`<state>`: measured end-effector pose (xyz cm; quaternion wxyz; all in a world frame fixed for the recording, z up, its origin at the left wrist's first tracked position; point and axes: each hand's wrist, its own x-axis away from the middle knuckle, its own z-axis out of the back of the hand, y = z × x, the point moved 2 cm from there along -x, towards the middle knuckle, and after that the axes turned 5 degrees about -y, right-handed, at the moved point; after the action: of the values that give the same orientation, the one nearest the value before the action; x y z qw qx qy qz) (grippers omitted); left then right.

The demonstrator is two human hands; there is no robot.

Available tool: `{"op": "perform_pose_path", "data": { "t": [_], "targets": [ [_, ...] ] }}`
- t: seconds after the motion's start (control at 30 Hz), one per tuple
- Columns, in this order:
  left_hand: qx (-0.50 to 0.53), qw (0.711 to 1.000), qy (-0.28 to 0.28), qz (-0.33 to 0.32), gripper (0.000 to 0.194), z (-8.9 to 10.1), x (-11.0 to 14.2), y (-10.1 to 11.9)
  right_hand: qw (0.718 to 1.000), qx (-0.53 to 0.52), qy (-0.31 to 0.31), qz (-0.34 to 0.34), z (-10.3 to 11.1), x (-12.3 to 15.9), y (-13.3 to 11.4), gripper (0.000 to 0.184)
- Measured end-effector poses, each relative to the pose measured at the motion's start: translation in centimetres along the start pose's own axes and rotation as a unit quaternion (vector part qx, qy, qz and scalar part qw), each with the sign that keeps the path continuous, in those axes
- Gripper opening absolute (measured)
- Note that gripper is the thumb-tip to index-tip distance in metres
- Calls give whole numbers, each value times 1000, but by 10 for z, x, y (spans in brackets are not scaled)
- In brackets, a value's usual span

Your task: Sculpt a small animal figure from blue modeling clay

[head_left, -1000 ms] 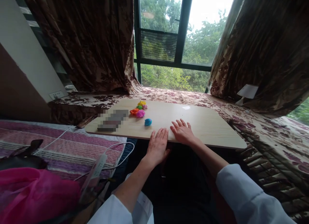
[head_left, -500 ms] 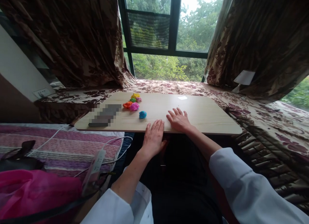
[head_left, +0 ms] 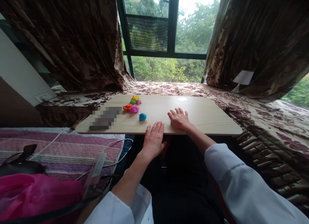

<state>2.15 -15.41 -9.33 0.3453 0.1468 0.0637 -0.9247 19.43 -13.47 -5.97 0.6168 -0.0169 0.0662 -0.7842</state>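
My right hand (head_left: 179,118) lies palm down on the pale wooden table (head_left: 205,121), fingers spread. A bit of blue modelling clay (head_left: 171,123) peeks out under its palm; the rest of that piece is hidden. Flat across the table's front edge rests my left hand (head_left: 154,137), fingers stretched out and holding nothing visible. A rounded blue clay lump (head_left: 142,116) sits just beyond its fingertips to the left. Farther back are an orange lump (head_left: 127,107), a magenta lump (head_left: 134,108), a green lump (head_left: 132,102), a yellow lump (head_left: 135,98) and a light pink lump (head_left: 138,101).
A blurred-out dark flat object (head_left: 106,117) lies on the table's left end. To the left, a power strip (head_left: 96,167) with a white cable rests near a striped bedspread (head_left: 60,143) and a bright pink cloth (head_left: 36,195). A small white lamp (head_left: 243,77) stands right.
My right hand has shifted slightly, and a bit of blue clay now shows at its palm's left edge. My left hand stays at the table edge. The view has tilted slightly.
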Motion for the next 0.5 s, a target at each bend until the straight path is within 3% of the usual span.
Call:
{"op": "perform_pose_path", "data": {
  "t": [0.2,0.4,0.5],
  "targets": [
    [2,1000,-4,5,77,-1,2,0,998,15,2,56,-9,34,-15,56],
    [-3,1000,-8,2,78,-1,-1,2,1000,1,-6,8,0,-5,2,58],
    [2,1000,-8,1,77,-3,-2,2,1000,4,-10,19,0,-6,3,57]
  ]
}}
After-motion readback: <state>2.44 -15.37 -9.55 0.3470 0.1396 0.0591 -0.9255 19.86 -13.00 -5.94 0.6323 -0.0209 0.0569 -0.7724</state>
